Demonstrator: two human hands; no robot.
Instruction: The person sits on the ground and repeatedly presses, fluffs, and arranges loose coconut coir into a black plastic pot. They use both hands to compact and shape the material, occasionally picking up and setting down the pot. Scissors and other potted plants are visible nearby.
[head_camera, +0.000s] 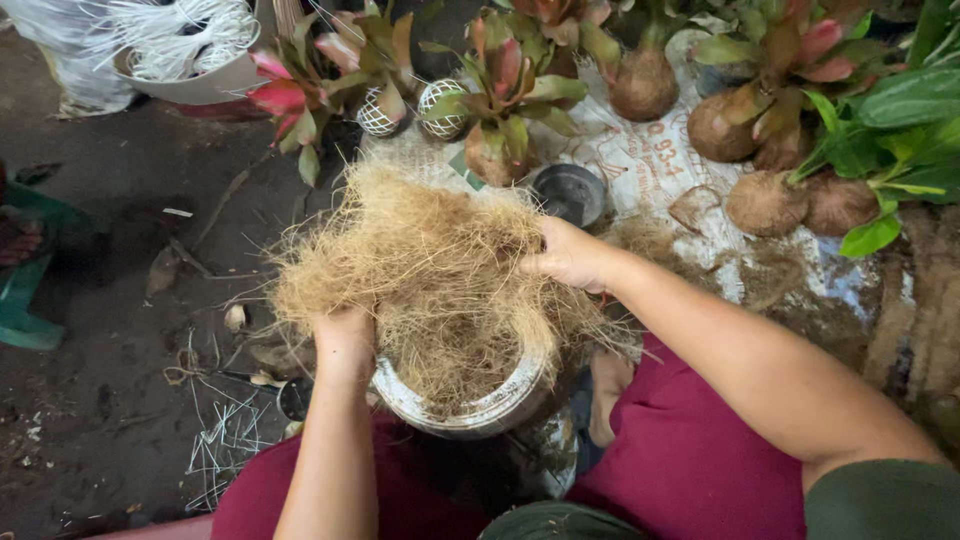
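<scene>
A big loose wad of tan coconut fibre (420, 265) sits on top of a round white pot (480, 410) held between my knees. My left hand (343, 345) grips the fibre at the pot's left rim. My right hand (568, 255) pinches the fibre at its upper right side. The pot's inside is hidden under the fibre. My maroon trousers (690, 460) frame the pot on both sides.
Plants with red and green leaves (510, 85) and fibre-wrapped root balls (765, 200) stand on a printed sack (650, 160) ahead. A small dark pot (570, 192) lies beyond the fibre. A white basin of white strings (190, 50) sits far left. Dark dirt ground with white scraps (225, 450) lies left.
</scene>
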